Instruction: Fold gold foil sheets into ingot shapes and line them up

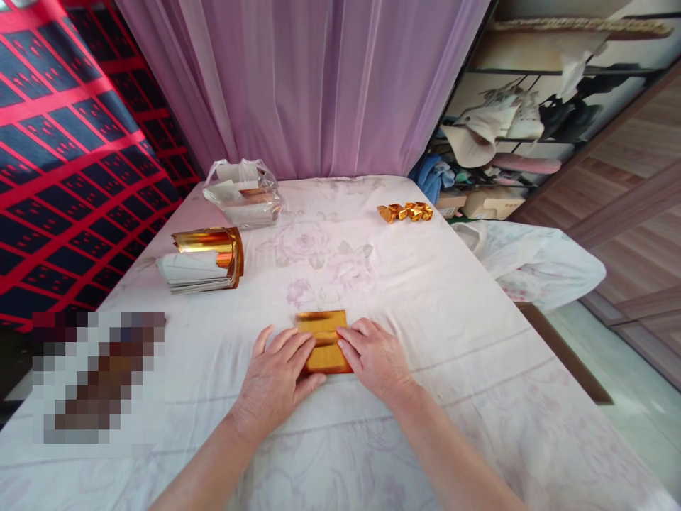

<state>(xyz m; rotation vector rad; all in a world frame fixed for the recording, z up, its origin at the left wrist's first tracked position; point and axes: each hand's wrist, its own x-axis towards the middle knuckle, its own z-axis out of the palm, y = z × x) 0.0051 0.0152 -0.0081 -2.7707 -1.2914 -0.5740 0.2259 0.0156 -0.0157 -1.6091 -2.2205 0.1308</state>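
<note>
Foil sheet (323,339) lies flat on the cloth (452,298), near the table's near edge, in the middle. Left hand (277,380) and right hand (375,355) press it from either side, fingers spread flat on it, clamped on nothing. Shiny foil may well slide on the cloth if one hand presses harder, leaving a crooked crease. Uneven pressure could also wrinkle or tear it. Stack (205,264) sits far left; folded pieces (405,211) far right.
</note>
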